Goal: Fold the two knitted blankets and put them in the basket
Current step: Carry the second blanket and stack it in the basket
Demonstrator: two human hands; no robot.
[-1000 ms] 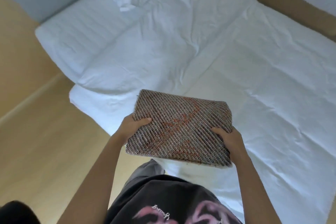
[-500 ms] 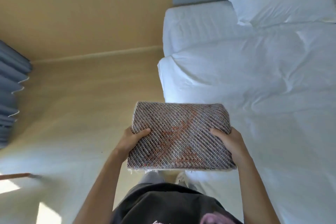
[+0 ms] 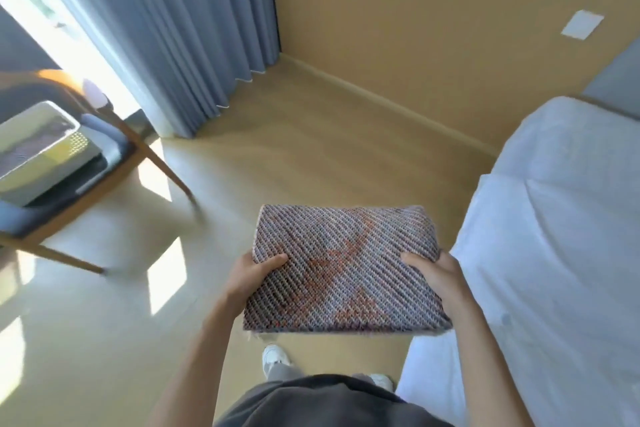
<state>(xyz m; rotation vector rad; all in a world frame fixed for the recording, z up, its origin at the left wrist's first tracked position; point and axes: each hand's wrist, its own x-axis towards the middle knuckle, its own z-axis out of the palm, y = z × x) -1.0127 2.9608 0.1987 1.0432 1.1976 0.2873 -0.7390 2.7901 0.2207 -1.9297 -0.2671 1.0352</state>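
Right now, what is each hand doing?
Left hand: closed on the folded knitted blanket, thumb on top.
Right hand: closed on the same blanket's opposite edge.

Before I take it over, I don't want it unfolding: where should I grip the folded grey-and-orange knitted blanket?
Take the folded grey-and-orange knitted blanket by its two short sides, one from each side, thumbs on top, as the left hand and right hand do. It's a flat, layered rectangle, so pinching through the layers probably keeps it folded.
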